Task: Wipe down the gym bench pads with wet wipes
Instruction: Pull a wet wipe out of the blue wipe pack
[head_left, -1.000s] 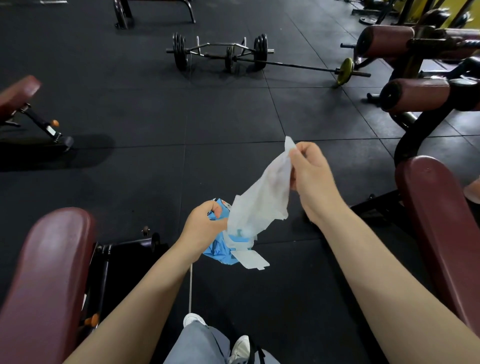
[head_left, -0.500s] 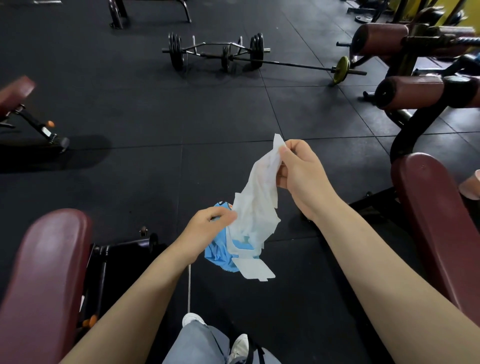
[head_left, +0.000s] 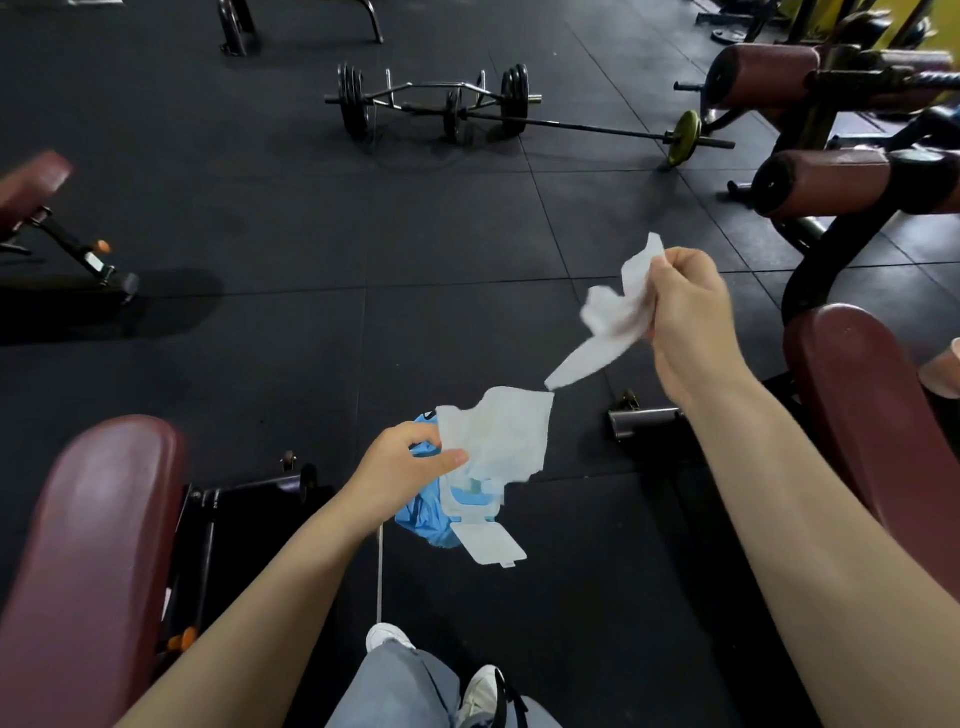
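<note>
Maroon padded bench (head_left: 878, 415) lies just right of your right hand (head_left: 685, 317), which pinches the crumpled white wipe (head_left: 608, 322); your left hand (head_left: 400, 467) grips the blue wipe pack (head_left: 431, 519).

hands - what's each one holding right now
Left hand: grips the wipe pack.
Right hand: pinches a pulled-out wipe.

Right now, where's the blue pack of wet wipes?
In the head view, the wet wipes pack is low at centre, gripped by the left hand, its flap open and a wipe sticking out, between the two maroon bench pads.
</note>
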